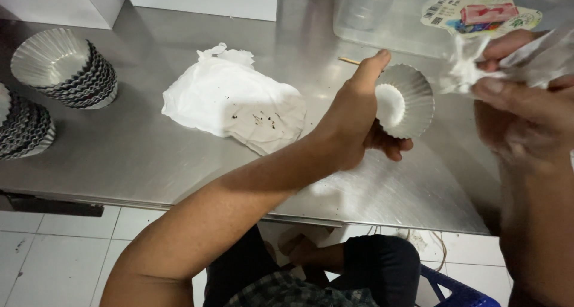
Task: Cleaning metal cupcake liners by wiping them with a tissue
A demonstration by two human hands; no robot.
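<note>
My left hand (353,112) grips a fluted silver foil cup (409,101) by its near rim, tilted so its white inside faces right. My right hand (526,101) is closed on a crumpled white cloth or tissue (463,74) and a clear plastic bag (547,59), held just right of the cup's open mouth. A thin wooden stick (348,60) lies on the steel table behind my left thumb.
A crumpled white paper sheet (233,101) with dark specks lies mid-table. Two stacks of foil cups (66,68) (21,127) stand at the left. A clear plastic container (388,17) with a coloured label sits at the back right. The steel table's (149,157) front edge runs above a tiled floor.
</note>
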